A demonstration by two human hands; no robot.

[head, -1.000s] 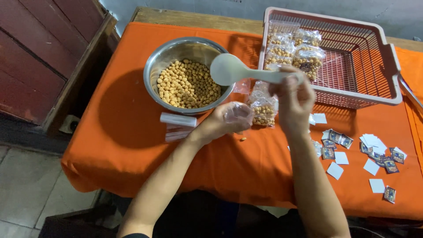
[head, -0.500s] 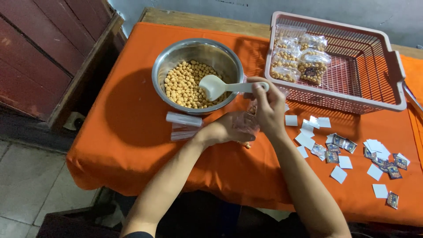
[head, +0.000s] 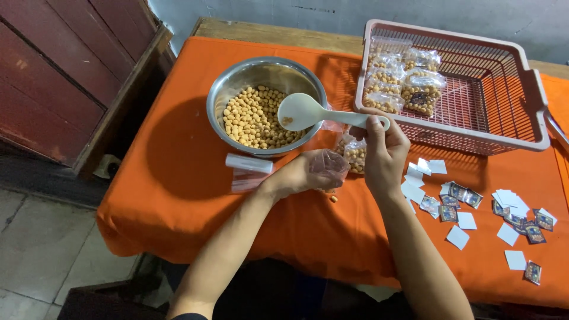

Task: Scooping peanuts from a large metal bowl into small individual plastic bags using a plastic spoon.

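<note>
I had the right hand (head: 384,155) closed around the handle of the white plastic spoon (head: 308,112), fingers curled tight on the end of it, the scoop raised over the near rim of the round steel bowl (head: 231,89) of tan coated nuts (head: 252,118). A few nuts sat in the scoop. My left hand (head: 299,173) was cupped and pinched on a small clear plastic bag (head: 327,161), held just beside the right wrist over the orange cloth (head: 178,172). A filled bag of nuts (head: 354,151) lay between the two hands. Left of the left hand lay a stack of empty clear bags (head: 248,170). The pink plastic basket (head: 510,95) held more filled bags (head: 403,80), and small paper labels (head: 474,204) were scattered to the right.
</note>
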